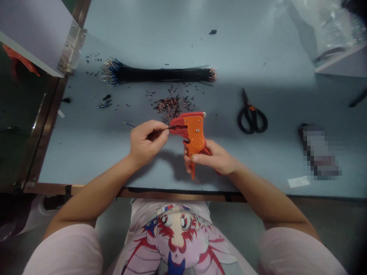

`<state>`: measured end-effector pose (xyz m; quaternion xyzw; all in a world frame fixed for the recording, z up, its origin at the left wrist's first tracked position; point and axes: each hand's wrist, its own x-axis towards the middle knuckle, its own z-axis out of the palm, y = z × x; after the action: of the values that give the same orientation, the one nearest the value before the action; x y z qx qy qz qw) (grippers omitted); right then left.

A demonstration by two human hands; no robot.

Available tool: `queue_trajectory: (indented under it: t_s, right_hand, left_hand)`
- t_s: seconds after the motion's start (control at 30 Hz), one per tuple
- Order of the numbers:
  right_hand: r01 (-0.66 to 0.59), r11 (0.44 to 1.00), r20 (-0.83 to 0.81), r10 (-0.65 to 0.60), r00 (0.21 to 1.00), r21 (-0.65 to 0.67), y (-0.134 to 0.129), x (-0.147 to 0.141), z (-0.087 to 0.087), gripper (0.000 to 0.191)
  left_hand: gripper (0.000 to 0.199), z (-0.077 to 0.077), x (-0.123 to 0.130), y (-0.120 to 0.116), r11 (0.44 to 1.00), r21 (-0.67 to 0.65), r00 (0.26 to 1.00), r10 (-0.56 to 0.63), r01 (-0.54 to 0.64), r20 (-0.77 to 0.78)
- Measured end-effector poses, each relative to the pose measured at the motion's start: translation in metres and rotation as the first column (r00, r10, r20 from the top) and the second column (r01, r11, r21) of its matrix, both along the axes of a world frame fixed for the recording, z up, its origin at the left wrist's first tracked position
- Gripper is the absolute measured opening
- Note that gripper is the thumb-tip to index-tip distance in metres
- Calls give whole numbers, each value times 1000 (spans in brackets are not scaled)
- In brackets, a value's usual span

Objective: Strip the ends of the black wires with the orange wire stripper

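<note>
My right hand (213,154) is wrapped round the handles of an orange and red wire stripper (196,131), whose jaws point left. Pinched between the thumb and fingers of my left hand (147,140) is a thin black wire (159,131). One end of it meets the stripper's jaws; a blue-sleeved tip sticks out on the left, behind the hand. Beyond both hands lies a long bundle of black wires (163,75), with blue and metal tips on the left and bare copper ends on the right. A pile of small black and copper scraps (169,106) lies just past the stripper.
Black-handled scissors (252,116) lie right of the stripper. Farther right is a blurred-out dark object (319,151), near a white label (298,181). Clear plastic (335,26) occupies the far right corner. A few blue-tipped pieces (104,103) lie at left.
</note>
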<state>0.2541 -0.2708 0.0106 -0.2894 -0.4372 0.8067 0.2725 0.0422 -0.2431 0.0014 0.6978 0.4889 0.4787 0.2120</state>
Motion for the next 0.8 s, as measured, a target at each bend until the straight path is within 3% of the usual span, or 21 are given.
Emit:
queue_trajectory:
  t_s: [0.57, 0.8]
  right_hand:
    - [-47, 998, 77, 43, 996, 45, 0, -1, -4, 22]
    - [-22, 999, 97, 19, 995, 36, -2, -5, -4, 30]
  left_hand:
    - [8, 5, 1, -2, 1000, 11, 999, 25, -25, -36]
    - [7, 3, 1, -2, 997, 80, 999, 9, -6, -44]
